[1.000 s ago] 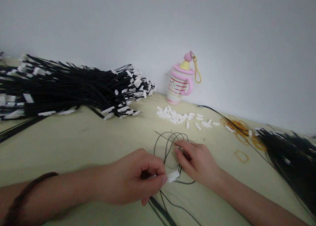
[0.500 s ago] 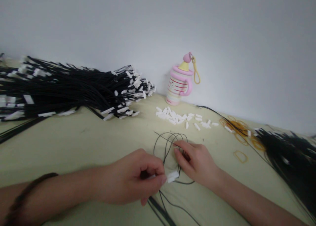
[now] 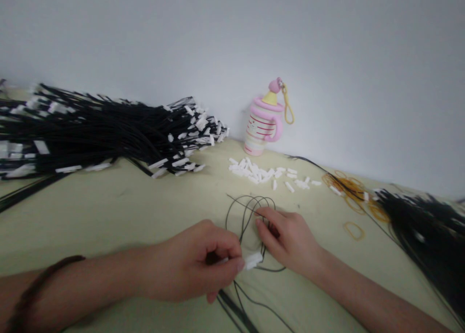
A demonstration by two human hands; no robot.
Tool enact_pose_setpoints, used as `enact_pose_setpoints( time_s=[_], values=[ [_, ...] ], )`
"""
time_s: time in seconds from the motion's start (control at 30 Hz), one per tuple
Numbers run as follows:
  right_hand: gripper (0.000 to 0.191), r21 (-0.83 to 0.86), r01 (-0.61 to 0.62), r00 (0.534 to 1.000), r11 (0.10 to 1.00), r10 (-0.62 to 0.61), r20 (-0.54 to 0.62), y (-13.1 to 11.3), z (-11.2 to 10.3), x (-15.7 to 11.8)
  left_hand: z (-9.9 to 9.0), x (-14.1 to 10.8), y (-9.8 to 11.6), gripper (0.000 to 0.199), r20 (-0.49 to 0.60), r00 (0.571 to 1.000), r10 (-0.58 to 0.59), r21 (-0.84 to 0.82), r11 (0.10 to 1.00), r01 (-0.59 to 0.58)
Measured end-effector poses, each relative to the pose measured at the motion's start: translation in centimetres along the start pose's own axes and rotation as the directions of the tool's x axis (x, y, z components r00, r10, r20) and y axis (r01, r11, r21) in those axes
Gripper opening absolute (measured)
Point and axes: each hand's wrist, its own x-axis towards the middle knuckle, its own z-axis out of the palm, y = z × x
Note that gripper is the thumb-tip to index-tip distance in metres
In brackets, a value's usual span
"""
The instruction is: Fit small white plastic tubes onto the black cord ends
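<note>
head view: one counter, pale green, back edge against a plain wall; near edge out of frame.

item, left hand: thumb and forefinger pressed together, pinching a white connector whose free end points towards the right hand. dark band at the wrist.

item, right hand: fingers curled, thumb and forefinger close together at the looped black wires; whether they grip a strand cannot be told.

placement: connector and loops between the two hands, forward of a darker wire bundle that runs out at the bottom of the frame.

step in hand, by judgement: sorting or guiding thin wire at the connector; whether any end is seated cannot be told. next move, by judgement: calls for the left pinch to hold steady while the right picks a single strand clear of the loops.

surroundings: heap of white-tipped black cables, back left corner of the counter; loose white connectors, towards the back edge, in front of a pink-trimmed cup ornament; rubber bands, back right, just beside a second cable bundle at the right side.
</note>
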Motion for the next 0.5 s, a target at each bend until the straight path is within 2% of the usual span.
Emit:
enact_pose_setpoints(
  time_s=[0.37, 0.5],
  values=[
    [0.023, -0.005, 0.003, 1.0, 1.0, -0.003, -0.009, 0.15, 0.12, -0.14, -0.02, -0.04, -0.06, 0.034, 0.001, 1.0, 0.001, -0.002, 1.0, -0.001],
    [0.023, -0.002, 0.004, 1.0, 1.0, -0.004, -0.006, 0.13, 0.12, -0.08, -0.04, -0.03, 0.07, 0.033, 0.003, 0.999, -0.033, -0.015, 0.999, 0.033]
  ],
)
